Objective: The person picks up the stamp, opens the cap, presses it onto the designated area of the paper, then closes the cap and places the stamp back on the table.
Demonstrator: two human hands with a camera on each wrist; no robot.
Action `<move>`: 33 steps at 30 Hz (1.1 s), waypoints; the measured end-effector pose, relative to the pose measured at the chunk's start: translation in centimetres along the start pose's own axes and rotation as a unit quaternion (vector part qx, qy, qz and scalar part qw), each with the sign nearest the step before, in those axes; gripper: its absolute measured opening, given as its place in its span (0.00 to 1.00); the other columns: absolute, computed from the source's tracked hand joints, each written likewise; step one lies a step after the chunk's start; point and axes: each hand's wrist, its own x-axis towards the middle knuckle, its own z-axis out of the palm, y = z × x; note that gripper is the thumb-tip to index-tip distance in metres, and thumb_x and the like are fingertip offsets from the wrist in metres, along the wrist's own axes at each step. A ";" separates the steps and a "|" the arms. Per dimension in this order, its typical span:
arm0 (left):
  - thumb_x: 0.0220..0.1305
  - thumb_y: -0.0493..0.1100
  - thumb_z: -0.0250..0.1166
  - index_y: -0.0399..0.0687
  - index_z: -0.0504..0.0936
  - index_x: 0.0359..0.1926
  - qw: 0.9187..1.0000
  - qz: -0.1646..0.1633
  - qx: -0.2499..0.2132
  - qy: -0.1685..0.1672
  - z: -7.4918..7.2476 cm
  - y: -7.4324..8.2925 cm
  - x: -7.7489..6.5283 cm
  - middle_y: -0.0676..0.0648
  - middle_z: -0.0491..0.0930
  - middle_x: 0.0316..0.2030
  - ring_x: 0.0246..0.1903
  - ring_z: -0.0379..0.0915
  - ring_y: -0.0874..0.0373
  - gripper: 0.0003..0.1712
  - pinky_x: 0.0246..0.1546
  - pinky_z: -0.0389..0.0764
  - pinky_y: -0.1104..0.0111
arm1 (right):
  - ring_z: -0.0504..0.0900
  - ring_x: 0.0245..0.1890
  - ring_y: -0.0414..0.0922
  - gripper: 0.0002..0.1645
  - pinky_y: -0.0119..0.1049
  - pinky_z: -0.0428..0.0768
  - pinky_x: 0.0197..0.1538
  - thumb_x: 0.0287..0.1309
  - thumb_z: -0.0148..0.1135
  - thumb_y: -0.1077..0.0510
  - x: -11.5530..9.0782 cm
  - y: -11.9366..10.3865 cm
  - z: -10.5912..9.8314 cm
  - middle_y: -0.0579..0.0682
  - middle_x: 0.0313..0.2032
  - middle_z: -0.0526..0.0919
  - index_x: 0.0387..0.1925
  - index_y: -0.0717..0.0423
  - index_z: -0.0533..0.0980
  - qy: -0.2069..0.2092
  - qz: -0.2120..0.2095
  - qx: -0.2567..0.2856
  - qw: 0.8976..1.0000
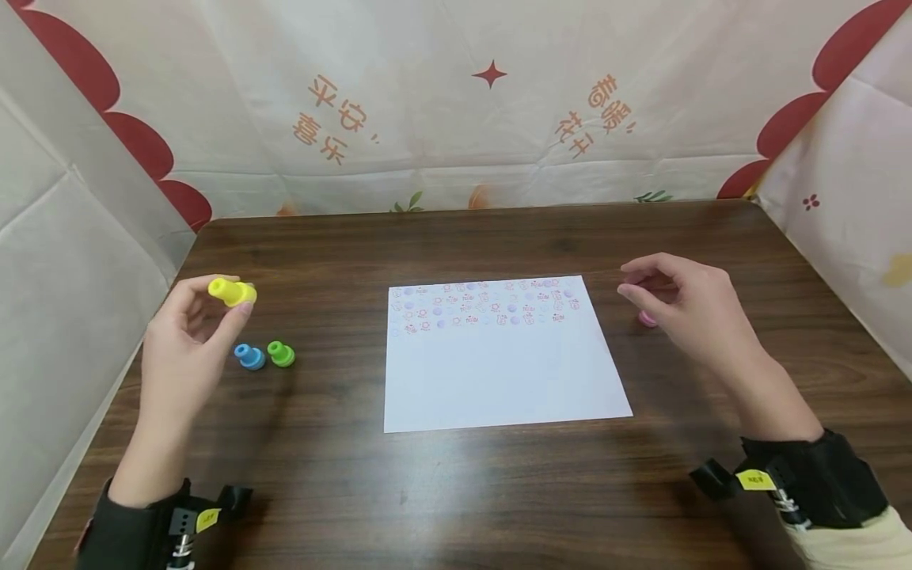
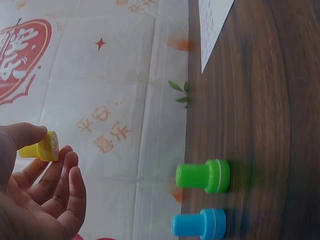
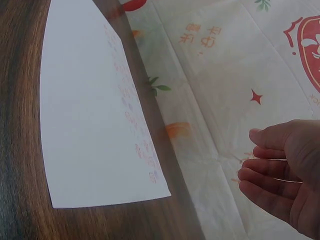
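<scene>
Between thumb and fingers, my left hand (image 1: pixel 178 348) pinches a yellow stamp (image 1: pixel 231 292) above the table's left side. In the left wrist view the stamp's patterned face (image 2: pixel 55 146) shows. A blue stamp (image 1: pixel 249 356) and a green stamp (image 1: pixel 281 354) stand upright on the table beside that hand. My right hand (image 1: pixel 691 309) hovers at the right with loosely bent fingers, nothing in them. Under it a small pink object (image 1: pixel 647 319) is partly hidden. The white paper (image 1: pixel 499 372) lies between the hands, with rows of small red and purple stamp prints along its far part.
The dark wooden table (image 1: pixel 442 491) ends at the back against a printed white cloth (image 1: pixel 442 95). More white cloth hangs along the left and right sides.
</scene>
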 end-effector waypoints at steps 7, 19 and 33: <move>0.60 0.39 0.67 0.41 0.75 0.55 1.000 -0.018 0.016 0.007 -0.7 -1.0 0.1 0.66 0.76 0.42 0.40 0.74 0.74 0.22 0.38 0.72 0.92 | 0.83 0.36 0.52 0.19 0.15 0.74 0.36 0.55 0.68 0.51 -0.4 1.0 -0.1 0.59 0.37 0.87 0.46 0.57 0.80 -0.006 0.019 -0.005 1.000; 0.60 0.41 0.67 0.41 0.76 0.55 0.997 -0.059 0.048 0.028 -1.3 -2.6 0.5 0.65 0.69 0.43 0.40 0.71 0.75 0.22 0.36 0.69 0.95 | 0.82 0.38 0.57 0.17 0.62 0.81 0.42 0.57 0.66 0.55 -0.7 2.4 0.1 0.63 0.38 0.85 0.45 0.60 0.79 0.000 0.032 -0.009 0.999; 0.63 0.48 0.64 0.36 0.75 0.55 0.990 -0.037 0.129 -0.032 -1.7 -5.0 0.3 0.40 0.78 0.45 0.36 0.70 0.72 0.25 0.31 0.62 0.96 | 0.81 0.38 0.54 0.18 0.49 0.80 0.37 0.57 0.66 0.52 -1.2 3.6 0.1 0.61 0.37 0.86 0.46 0.57 0.79 -0.007 0.048 -0.034 0.998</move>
